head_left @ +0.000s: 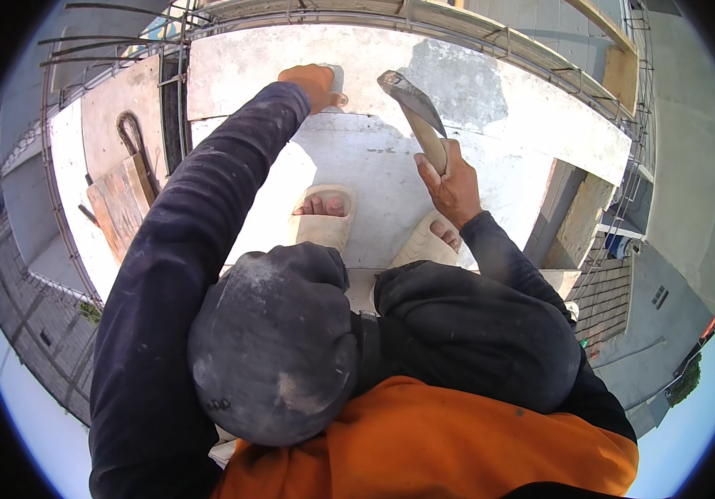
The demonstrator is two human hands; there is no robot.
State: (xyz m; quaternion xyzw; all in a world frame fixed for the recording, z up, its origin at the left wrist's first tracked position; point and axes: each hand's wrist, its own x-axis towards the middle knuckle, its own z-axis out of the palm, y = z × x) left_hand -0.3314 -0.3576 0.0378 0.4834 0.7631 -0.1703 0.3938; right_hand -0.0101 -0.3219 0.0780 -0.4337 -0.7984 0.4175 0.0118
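While the hammer is gripped in the right hand, fingers wrapped round its wooden handle, its long axis is slanted leftward above the white platform, head toward the far edge. Near that edge the left hand is placed, fingers curled; whether anything is held cannot be told.

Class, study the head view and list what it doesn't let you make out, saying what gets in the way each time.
Head view:
- Anything under the left hand: its own back covers it.
- Lower end of the wooden-handled tool: covered by the right hand.
- Backs of the pale sandals: behind the dark knees.
- Rest of the orange garment: cut off by the lower edge.
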